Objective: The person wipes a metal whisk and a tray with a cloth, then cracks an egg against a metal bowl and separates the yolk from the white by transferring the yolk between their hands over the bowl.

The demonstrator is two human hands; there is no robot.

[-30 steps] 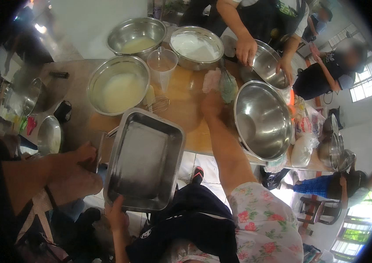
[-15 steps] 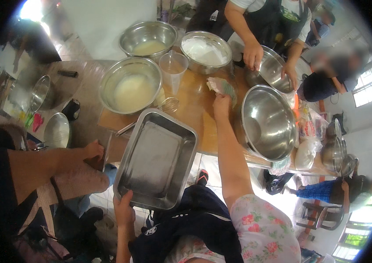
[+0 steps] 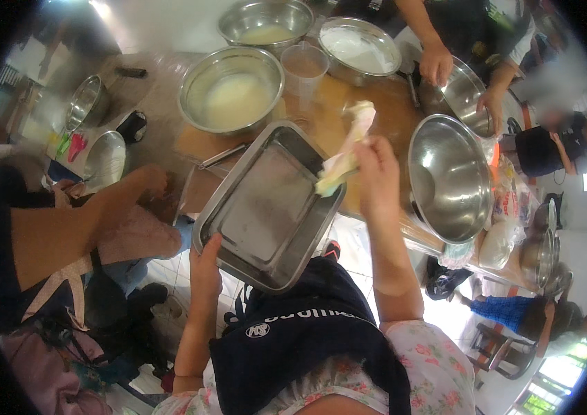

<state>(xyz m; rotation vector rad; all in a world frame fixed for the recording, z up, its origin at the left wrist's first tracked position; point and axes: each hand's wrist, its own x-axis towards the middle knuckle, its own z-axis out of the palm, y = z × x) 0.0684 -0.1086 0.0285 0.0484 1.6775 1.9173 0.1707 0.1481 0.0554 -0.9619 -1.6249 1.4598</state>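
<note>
My left hand (image 3: 206, 266) grips the near left edge of a rectangular metal baking pan (image 3: 259, 207), thumb over the rim. The pan is tilted, its inside bare and dull grey. My right hand (image 3: 376, 166) is closed on a pale cloth (image 3: 345, 155) with pinkish and greenish patches, held over the pan's right rim. Whether the cloth touches the pan I cannot tell. Right of that hand stands a big steel bowl (image 3: 450, 180). Beyond the pan, a steel bowl with pale yellow batter (image 3: 232, 91) sits on the table, and a whisk handle (image 3: 221, 156) shows beside the pan.
A clear plastic jug (image 3: 305, 69), a bowl of white stuff (image 3: 359, 47) and another batter bowl (image 3: 266, 24) stand farther back. Across the table a person's hands (image 3: 436, 63) hold a tilted bowl. Another person's arm (image 3: 93, 221) reaches in at left. Plastic bags (image 3: 501, 242) lie at right.
My right hand has brought the cloth from over the table back to the pan's right rim. The pan has shifted slightly right, and the view has tipped nearer to me.
</note>
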